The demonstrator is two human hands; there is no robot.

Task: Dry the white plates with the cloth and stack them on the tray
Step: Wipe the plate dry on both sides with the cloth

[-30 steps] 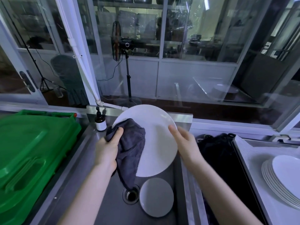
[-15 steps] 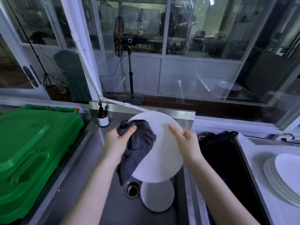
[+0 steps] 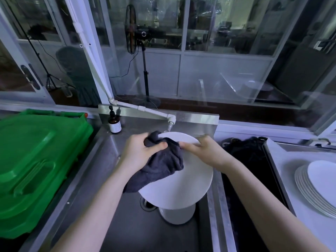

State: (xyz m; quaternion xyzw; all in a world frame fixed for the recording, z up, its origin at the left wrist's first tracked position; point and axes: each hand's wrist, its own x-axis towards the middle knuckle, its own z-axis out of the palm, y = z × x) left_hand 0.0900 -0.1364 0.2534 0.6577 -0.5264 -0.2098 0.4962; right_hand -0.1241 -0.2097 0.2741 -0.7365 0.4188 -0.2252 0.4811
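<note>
Over the steel sink (image 3: pixel 94 182) I hold a white plate (image 3: pixel 183 186) tilted nearly flat. My left hand (image 3: pixel 140 151) grips a dark grey cloth (image 3: pixel 160 166) bunched against the plate's upper left edge; the cloth drapes down over the plate's face. My right hand (image 3: pixel 205 151) grips the plate's far right rim, fingers curled over it. Below, a second white plate (image 3: pixel 177 214) lies in the sink bottom, partly hidden by the held one. At the right edge a stack of several white plates (image 3: pixel 320 186) sits on a pale tray (image 3: pixel 283 160).
A green plastic bin lid (image 3: pixel 36 160) fills the left side. A small brown bottle (image 3: pixel 114 123) stands at the sink's back left corner beside a white tap pipe (image 3: pixel 156 112). A drain (image 3: pixel 147 204) lies under the plate. Something black (image 3: pixel 247 151) fills the space between sink and tray.
The plate has tipped from nearly upright to nearly flat. My left hand with the cloth has moved up to the plate's top edge, and my right hand has shifted along the rim.
</note>
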